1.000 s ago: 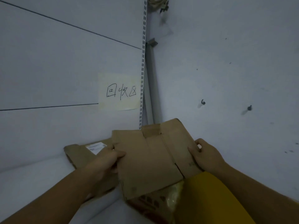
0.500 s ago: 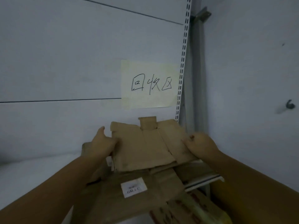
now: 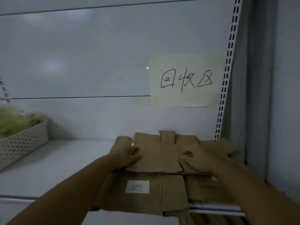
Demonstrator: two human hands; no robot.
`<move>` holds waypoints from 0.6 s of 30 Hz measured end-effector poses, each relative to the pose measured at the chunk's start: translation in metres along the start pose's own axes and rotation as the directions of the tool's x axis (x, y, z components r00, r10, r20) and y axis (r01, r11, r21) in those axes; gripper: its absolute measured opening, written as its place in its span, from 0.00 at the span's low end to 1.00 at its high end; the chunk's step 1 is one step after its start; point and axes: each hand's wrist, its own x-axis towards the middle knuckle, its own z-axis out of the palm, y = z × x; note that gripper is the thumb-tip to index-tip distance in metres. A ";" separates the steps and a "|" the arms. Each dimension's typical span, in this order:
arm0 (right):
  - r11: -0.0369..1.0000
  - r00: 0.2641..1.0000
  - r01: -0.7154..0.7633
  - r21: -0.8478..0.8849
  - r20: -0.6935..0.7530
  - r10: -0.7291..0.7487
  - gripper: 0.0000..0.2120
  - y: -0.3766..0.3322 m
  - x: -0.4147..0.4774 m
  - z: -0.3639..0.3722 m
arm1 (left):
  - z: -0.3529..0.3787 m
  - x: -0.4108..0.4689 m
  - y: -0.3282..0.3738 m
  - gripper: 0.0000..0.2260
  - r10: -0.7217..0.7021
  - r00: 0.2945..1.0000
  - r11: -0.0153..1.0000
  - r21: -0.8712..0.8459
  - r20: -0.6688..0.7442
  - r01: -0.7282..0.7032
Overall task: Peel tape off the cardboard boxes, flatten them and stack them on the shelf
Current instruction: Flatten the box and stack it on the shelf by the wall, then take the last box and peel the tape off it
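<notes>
A small flattened cardboard box [image 3: 164, 153] lies on top of a stack of flattened boxes on the white shelf [image 3: 65, 161], at its right end. My left hand [image 3: 125, 156] holds the box's left edge, fingers curled over it. My right hand [image 3: 197, 159] presses on its right half with the fingers bent. Beneath it lies a larger flattened box [image 3: 164, 194] with a white label [image 3: 137, 186], its front edge overhanging the shelf.
A white perforated basket [image 3: 24, 142] with pale green contents stands at the shelf's left. A paper sign [image 3: 185, 81] with handwriting hangs on the back panel. A slotted upright [image 3: 227, 65] and a wall close off the right side.
Both hands carried the flattened box forward and down onto the stack on the shelf. The view swung left, which brought the basket into sight.
</notes>
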 end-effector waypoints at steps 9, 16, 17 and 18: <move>0.812 0.999 -0.046 -0.582 -0.026 0.038 0.24 -0.069 0.021 -0.022 | -0.077 -0.069 -0.026 0.22 0.073 0.987 0.915 0.403 -0.144 -0.008; 0.733 0.765 0.565 -0.379 -0.094 -0.638 0.24 -0.347 0.004 0.061 | -0.146 -0.237 -0.211 0.27 -0.252 0.926 0.782 0.506 -0.280 0.365; 0.714 0.733 0.633 -0.299 -0.065 -0.677 0.25 -0.390 -0.009 0.080 | -0.154 -0.267 -0.240 0.27 -0.299 0.905 0.751 0.510 -0.303 0.419; 0.685 0.704 0.688 -0.241 -0.012 -0.711 0.26 -0.430 -0.022 0.099 | -0.163 -0.297 -0.267 0.27 -0.337 0.880 0.723 0.507 -0.334 0.469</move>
